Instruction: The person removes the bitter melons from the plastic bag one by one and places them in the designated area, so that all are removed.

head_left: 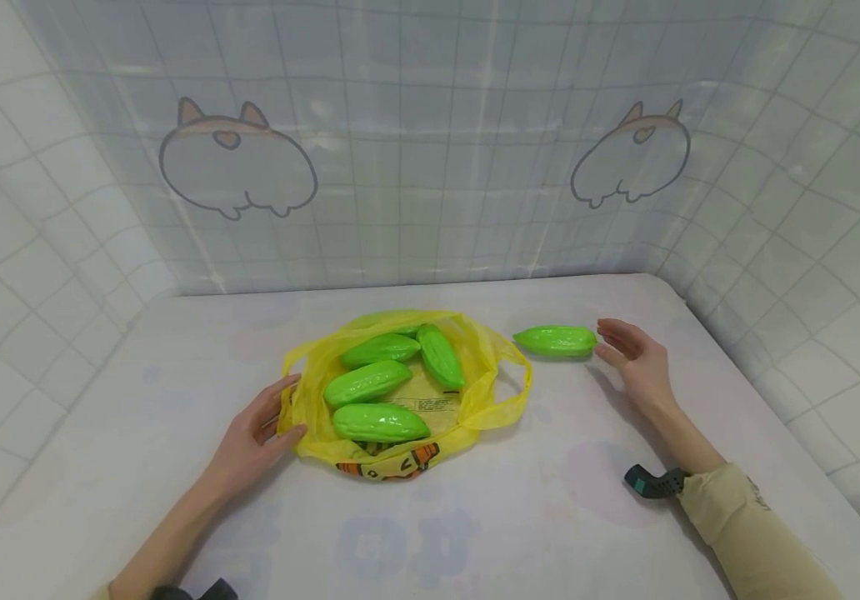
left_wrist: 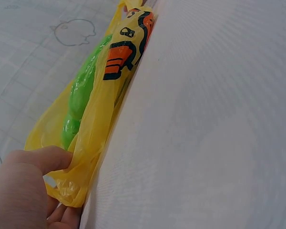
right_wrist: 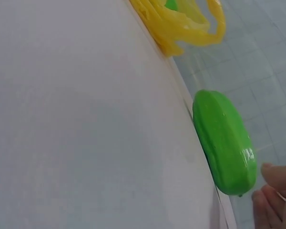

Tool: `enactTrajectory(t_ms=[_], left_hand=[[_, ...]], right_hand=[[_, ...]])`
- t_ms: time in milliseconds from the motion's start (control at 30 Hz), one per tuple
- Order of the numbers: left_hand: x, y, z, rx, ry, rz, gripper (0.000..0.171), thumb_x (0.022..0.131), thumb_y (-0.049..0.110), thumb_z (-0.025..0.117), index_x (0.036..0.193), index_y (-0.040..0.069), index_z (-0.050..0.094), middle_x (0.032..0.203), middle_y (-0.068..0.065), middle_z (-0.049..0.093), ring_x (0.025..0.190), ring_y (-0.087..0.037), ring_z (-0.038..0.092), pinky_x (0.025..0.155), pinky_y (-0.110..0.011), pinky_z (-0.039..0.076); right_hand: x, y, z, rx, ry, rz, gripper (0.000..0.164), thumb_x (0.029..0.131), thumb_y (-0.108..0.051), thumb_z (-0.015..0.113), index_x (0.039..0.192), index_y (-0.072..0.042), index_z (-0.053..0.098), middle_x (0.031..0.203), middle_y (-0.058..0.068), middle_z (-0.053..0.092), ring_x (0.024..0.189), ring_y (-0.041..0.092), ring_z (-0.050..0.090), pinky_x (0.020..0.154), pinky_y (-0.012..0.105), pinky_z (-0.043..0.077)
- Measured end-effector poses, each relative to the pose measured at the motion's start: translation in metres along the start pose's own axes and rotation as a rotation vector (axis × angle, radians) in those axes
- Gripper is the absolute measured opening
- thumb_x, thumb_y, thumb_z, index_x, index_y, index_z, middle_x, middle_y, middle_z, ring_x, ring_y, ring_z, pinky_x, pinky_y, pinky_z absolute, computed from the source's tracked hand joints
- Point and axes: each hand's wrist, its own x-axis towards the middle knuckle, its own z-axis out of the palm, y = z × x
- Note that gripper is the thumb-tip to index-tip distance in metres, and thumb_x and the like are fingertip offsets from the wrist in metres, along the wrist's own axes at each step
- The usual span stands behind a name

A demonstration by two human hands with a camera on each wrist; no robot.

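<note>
A yellow plastic bag [head_left: 501, 414] lies with its mouth spread wide on the table, several glossy, bright green gourd-shaped vegetables [head_left: 381, 422] inside it. At the bag's left edge, my left hand [head_left: 246, 442] holds the thin plastic between thumb and fingers. The left wrist view shows the thumb [left_wrist: 50, 159] against the bag's side. One more green gourd-shaped vegetable [head_left: 556, 341] lies outside, to the right of the bag. My right hand [head_left: 640, 367], its fingers loosely curved, is beside that vegetable's right end. A small gap separates them in the right wrist view.
The white table [head_left: 535, 517] carries faint printed patterns. Behind it hangs a grid-patterned curtain [head_left: 430, 167] with two cartoon animal drawings, and similar grid-patterned sheets stand at both sides. The bag's right handle loop [head_left: 523, 392] reaches toward the loose vegetable.
</note>
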Motion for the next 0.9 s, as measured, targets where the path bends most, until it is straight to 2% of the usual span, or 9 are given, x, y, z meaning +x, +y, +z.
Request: enactTrajectory(t_ms=[167, 233, 400, 500, 567, 700, 767, 833, 900], left_hand=[[0.001, 0.0, 0.0, 0.0, 0.0, 0.002, 0.069, 0.095, 0.016, 0.069, 0.155, 0.026, 0.036, 0.16, -0.014, 0.033, 0.141, -0.043, 0.036, 0.099, -0.002, 0.036], [0.001, 0.0, 0.0, 0.001, 0.001, 0.004, 0.069, 0.095, 0.016, 0.069, 0.155, 0.026, 0.036, 0.16, -0.014, 0.034, 0.141, -0.043, 0.037, 0.099, -0.002, 0.036], [0.0, -0.002, 0.001, 0.006, 0.003, 0.01, 0.068, 0.096, 0.016, 0.069, 0.155, 0.025, 0.036, 0.159, -0.013, 0.034, 0.141, -0.041, 0.037, 0.099, -0.003, 0.037], [0.0, -0.002, 0.001, 0.009, 0.003, 0.012, 0.068, 0.096, 0.016, 0.068, 0.155, 0.025, 0.036, 0.159, -0.012, 0.035, 0.141, -0.037, 0.038, 0.099, -0.003, 0.037], [0.0, -0.002, 0.0, 0.008, 0.004, 0.014, 0.068, 0.096, 0.016, 0.068, 0.155, 0.025, 0.036, 0.159, -0.012, 0.035, 0.143, -0.029, 0.039, 0.099, -0.003, 0.037], [-0.001, -0.002, 0.0, 0.004, 0.005, 0.024, 0.068, 0.095, 0.016, 0.069, 0.155, 0.024, 0.037, 0.159, -0.013, 0.035, 0.138, 0.004, 0.038, 0.099, -0.003, 0.037], [-0.001, -0.002, 0.0, 0.007, 0.005, 0.026, 0.068, 0.095, 0.016, 0.069, 0.155, 0.024, 0.037, 0.159, -0.013, 0.035, 0.132, 0.014, 0.035, 0.098, -0.003, 0.037], [-0.001, -0.002, 0.0, 0.01, 0.005, 0.026, 0.068, 0.096, 0.016, 0.069, 0.155, 0.024, 0.036, 0.159, -0.013, 0.035, 0.135, 0.01, 0.036, 0.098, -0.003, 0.037], [-0.001, -0.002, 0.0, 0.017, 0.006, 0.025, 0.068, 0.096, 0.016, 0.068, 0.155, 0.025, 0.036, 0.159, -0.012, 0.035, 0.14, -0.003, 0.039, 0.098, -0.003, 0.037]], right_hand=[[-0.001, -0.01, 0.006, 0.195, 0.073, -0.032, 0.046, 0.09, 0.003, 0.07, 0.133, 0.007, 0.057, 0.124, 0.007, 0.069, 0.111, 0.008, 0.066, 0.096, 0.014, 0.05], [-0.002, -0.014, 0.01, 0.24, 0.085, -0.042, 0.045, 0.089, 0.007, 0.069, 0.132, 0.008, 0.057, 0.121, 0.001, 0.07, 0.109, 0.007, 0.066, 0.095, 0.014, 0.05], [-0.005, -0.023, 0.022, 0.265, 0.089, -0.083, 0.043, 0.088, 0.009, 0.069, 0.13, 0.01, 0.058, 0.119, 0.003, 0.07, 0.108, 0.011, 0.066, 0.097, 0.016, 0.05], [-0.006, -0.027, 0.028, 0.288, 0.072, -0.113, 0.042, 0.088, 0.009, 0.069, 0.128, 0.012, 0.058, 0.12, 0.009, 0.069, 0.108, 0.015, 0.067, 0.099, 0.02, 0.05], [-0.007, -0.03, 0.031, 0.271, 0.063, -0.125, 0.041, 0.088, 0.008, 0.069, 0.128, 0.011, 0.058, 0.12, 0.011, 0.068, 0.108, 0.015, 0.066, 0.1, 0.021, 0.05], [-0.01, -0.036, 0.036, 0.224, 0.052, -0.149, 0.04, 0.088, 0.006, 0.07, 0.127, 0.009, 0.06, 0.122, 0.018, 0.066, 0.108, 0.017, 0.067, 0.1, 0.022, 0.05], [-0.011, -0.039, 0.039, 0.216, 0.043, -0.156, 0.04, 0.088, 0.006, 0.07, 0.127, 0.008, 0.06, 0.122, 0.021, 0.065, 0.108, 0.018, 0.066, 0.1, 0.022, 0.05], [-0.012, -0.041, 0.042, 0.226, 0.033, -0.161, 0.04, 0.088, 0.007, 0.07, 0.127, 0.009, 0.06, 0.121, 0.022, 0.065, 0.108, 0.02, 0.066, 0.1, 0.022, 0.051], [-0.013, -0.043, 0.045, 0.236, 0.023, -0.163, 0.04, 0.088, 0.007, 0.07, 0.127, 0.009, 0.06, 0.121, 0.022, 0.065, 0.108, 0.021, 0.066, 0.1, 0.023, 0.051]])
